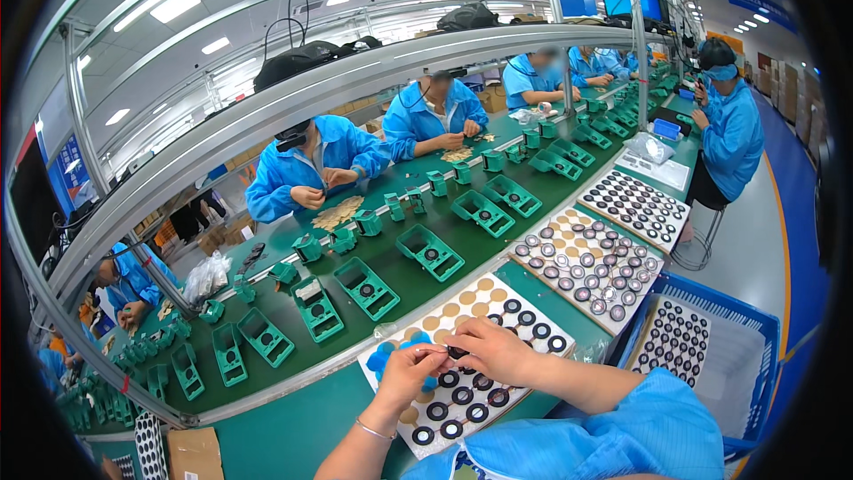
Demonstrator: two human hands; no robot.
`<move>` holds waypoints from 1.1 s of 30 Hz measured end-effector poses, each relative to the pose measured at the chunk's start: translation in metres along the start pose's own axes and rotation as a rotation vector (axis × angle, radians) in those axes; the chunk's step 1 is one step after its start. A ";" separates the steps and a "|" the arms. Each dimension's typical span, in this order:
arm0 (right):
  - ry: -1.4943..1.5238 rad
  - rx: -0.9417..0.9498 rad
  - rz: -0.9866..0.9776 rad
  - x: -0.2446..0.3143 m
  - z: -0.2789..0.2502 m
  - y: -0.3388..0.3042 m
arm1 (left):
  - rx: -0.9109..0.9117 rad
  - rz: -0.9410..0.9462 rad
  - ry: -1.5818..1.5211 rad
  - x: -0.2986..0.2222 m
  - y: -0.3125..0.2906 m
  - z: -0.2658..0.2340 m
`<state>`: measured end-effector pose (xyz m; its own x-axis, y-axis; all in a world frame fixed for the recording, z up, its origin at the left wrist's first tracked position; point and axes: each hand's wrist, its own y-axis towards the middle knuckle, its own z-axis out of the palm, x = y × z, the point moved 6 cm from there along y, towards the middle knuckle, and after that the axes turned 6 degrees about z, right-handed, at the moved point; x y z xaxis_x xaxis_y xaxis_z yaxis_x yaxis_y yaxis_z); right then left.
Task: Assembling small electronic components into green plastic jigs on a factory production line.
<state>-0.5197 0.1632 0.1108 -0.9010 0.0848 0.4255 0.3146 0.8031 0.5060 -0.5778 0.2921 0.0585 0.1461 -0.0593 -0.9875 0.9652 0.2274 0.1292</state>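
Both my hands meet above a white board (402, 436) with rows of black ring-shaped round parts (476, 412) and tan discs (459, 298). My right hand (498, 354) is closed on one small black round part (457, 352), mostly covered by its fingers. Beside it, the fingertips of my left hand (410, 375) are pinched together at that part's edge. Whatever lies between those fingertips is too small to make out. Partly under my left hand, bright blue rounded pieces (380, 359) rest on the board.
Ahead, a dark green conveyor belt carries open green plastic housings (366, 287). More boards of round parts (586, 260) sit at the right, near a blue crate (736, 302). A metal frame rail (355, 71) crosses overhead. Co-workers in blue (320, 164) sit across the belt.
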 end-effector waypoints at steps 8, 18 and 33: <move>-0.109 0.012 0.043 0.008 0.001 -0.020 | 0.042 -0.006 -0.018 0.000 -0.008 0.011; 0.076 0.044 0.006 0.013 -0.003 -0.014 | 0.069 -0.013 -0.105 -0.006 -0.010 0.003; 0.063 0.223 -0.051 0.001 0.016 0.025 | 0.054 -0.122 -0.042 -0.011 -0.001 -0.024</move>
<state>-0.5173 0.1928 0.1112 -0.8912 0.0098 0.4534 0.1893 0.9165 0.3523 -0.5856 0.3157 0.0669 0.0347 -0.1242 -0.9916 0.9865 0.1629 0.0141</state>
